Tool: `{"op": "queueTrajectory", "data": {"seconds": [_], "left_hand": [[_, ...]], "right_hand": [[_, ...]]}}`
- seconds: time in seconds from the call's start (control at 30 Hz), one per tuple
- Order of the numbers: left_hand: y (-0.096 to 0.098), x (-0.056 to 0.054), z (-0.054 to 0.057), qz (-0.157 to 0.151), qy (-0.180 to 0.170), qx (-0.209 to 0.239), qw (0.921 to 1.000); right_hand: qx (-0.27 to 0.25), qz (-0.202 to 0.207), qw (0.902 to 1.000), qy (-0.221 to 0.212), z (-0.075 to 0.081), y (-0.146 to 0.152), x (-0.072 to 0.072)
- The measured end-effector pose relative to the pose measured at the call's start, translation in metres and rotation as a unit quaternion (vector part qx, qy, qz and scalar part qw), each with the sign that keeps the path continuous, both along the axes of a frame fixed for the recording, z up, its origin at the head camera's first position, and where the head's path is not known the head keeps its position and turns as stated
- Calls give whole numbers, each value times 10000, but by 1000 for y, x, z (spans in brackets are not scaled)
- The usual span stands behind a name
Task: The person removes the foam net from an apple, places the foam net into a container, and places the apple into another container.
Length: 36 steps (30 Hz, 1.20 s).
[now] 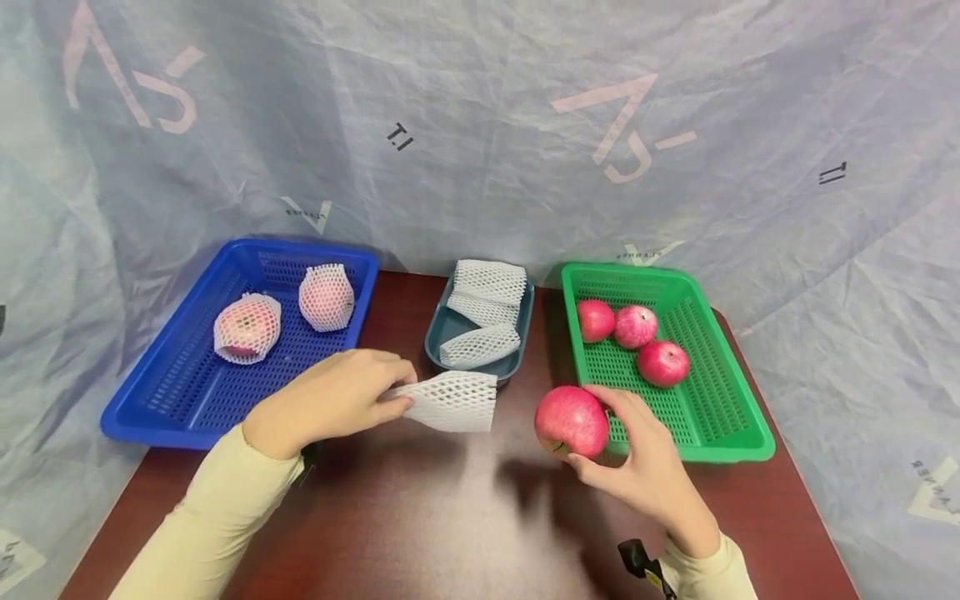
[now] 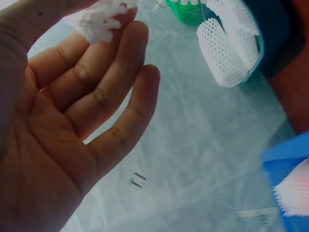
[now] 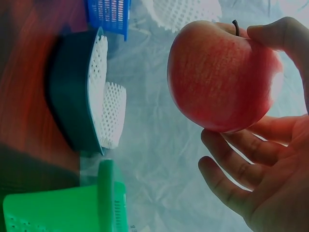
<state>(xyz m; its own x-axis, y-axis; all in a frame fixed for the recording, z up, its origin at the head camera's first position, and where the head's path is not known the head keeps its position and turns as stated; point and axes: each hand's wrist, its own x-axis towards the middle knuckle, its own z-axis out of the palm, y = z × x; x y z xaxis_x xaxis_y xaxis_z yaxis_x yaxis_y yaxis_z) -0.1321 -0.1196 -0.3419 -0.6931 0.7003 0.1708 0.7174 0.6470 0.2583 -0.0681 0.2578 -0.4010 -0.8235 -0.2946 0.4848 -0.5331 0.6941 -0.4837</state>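
My left hand (image 1: 341,396) pinches one end of a white foam net sleeve (image 1: 453,402) between thumb and fingers, its other end pointing right. In the left wrist view, part of that sleeve (image 2: 101,21) shows at the top, by the thumb. My right hand (image 1: 645,454) grips a red apple (image 1: 572,422) between the thumb and fingers, over the table by the green basket (image 1: 731,452). The right wrist view shows the apple (image 3: 222,79) with its stem beside the thumb. A gap separates the sleeve from the apple.
Several apples, one an apple (image 1: 663,364), lie in the green basket. Two net-wrapped apples, including a wrapped apple (image 1: 326,298), sit in the blue basket (image 1: 217,417) at left. Between the baskets, a dark teal tray (image 1: 433,340) holds more foam sleeves (image 1: 487,287). Grey sheeting (image 1: 480,125) hangs behind.
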Motion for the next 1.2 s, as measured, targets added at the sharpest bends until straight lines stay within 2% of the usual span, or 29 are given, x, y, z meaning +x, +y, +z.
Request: {"op": "queueTrajectory", "data": {"seconds": [0.07, 0.13, 0.23, 0.33, 0.47, 0.57, 0.63, 0.7, 0.8, 0.87, 0.97, 1.03, 1.1, 1.2], "left_hand": [[5, -12, 12, -24, 24, -174, 9998], [12, -28, 23, -31, 21, -279, 9996], [26, -61, 29, 135, 41, -395, 9991], [43, -98, 20, 349, -13, -481, 9982], [60, -143, -5, 674, -216, -521, 9961], [68, -168, -22, 932, -417, -497, 9935], [71, -178, -31, 1080, -564, -521, 9912], [72, -184, -38, 1181, -711, -582, 9887], [70, -184, -45, 1253, -835, -687, 9862], [68, -182, -44, 1242, -830, -733, 9861], [64, -176, -37, 1181, -693, -792, 9874], [62, -169, -28, 1121, -629, -830, 9882], [59, -156, -19, 991, -503, -865, 9900], [50, -127, -13, 688, -116, -843, 9940]], "right_hand": [[-1, 25, 10000, -11, -2, -1, 1], [0, 58, 10000, 13, -4, -3, 2], [-1, 76, 10000, 6, -9, -5, 5], [32, 65, 10000, 46, -13, -5, 9], [17, 64, 9999, 108, -16, -4, 13], [1, 49, 9999, 158, -17, -3, 16], [1, 43, 9998, 211, -17, -2, 18], [-11, 42, 9997, 229, -17, -1, 19], [-55, 76, 9997, 237, -17, -1, 19], [-70, 88, 9996, 249, -16, 0, 18], [-53, 83, 9995, 291, -16, 0, 18], [-64, 64, 9996, 254, -16, 0, 17], [-88, 46, 9997, 238, -16, 1, 17], [-114, 5, 9998, 184, -15, 1, 18]]}}
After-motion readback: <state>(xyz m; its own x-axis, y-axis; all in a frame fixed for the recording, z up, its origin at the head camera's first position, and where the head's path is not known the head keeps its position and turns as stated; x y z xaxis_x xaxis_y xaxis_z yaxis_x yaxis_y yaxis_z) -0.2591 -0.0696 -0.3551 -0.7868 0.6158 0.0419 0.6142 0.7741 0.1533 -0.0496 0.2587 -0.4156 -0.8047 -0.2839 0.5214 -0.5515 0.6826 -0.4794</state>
